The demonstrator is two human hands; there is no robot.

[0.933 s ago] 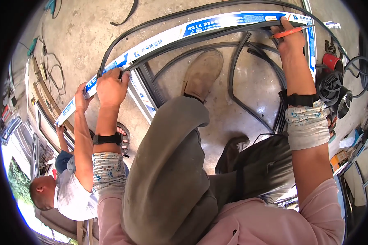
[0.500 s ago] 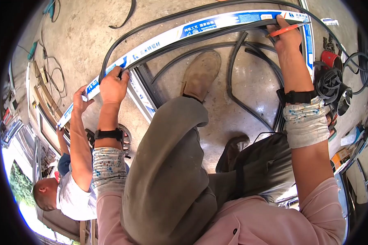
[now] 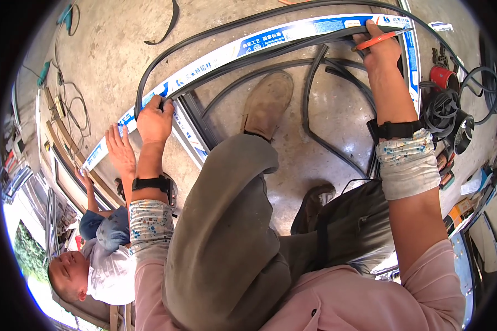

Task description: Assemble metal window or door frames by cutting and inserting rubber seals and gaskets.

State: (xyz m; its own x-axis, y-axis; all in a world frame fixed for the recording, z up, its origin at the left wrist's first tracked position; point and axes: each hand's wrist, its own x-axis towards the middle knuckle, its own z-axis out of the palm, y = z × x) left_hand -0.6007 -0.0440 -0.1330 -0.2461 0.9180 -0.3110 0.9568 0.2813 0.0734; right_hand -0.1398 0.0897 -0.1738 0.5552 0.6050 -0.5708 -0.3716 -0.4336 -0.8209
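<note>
Pressing a black rubber gasket strip against a long white-and-blue wrapped frame profile, the person works with both hands along the profile, which lies on the concrete floor and curves across the upper part of the view. The left hand is closed around the strip at the point where it bends back toward the profile's near edge, apparently to keep the loop from springing away. The right hand, far along the profile from that grip, is shut on a pair of orange-handled scissors held low over the strip, blades pointing along the profile toward its corner; whether the blades touch the rubber cannot be told. Both wrists carry dark bands above patterned sleeve covers. Between the two grips the person's shoe rests on the floor inside the frame, the knee raised, which seems to steady the body over the work. Further loose lengths of black strip lie on the floor just below the profile. Beyond the left-hand grip, a co-worker's hand lies flat on the same profile, seemingly holding it down. Beyond the right-hand grip, a tangle of dark cable and a red tool sit beside the frame's short side.
</note>
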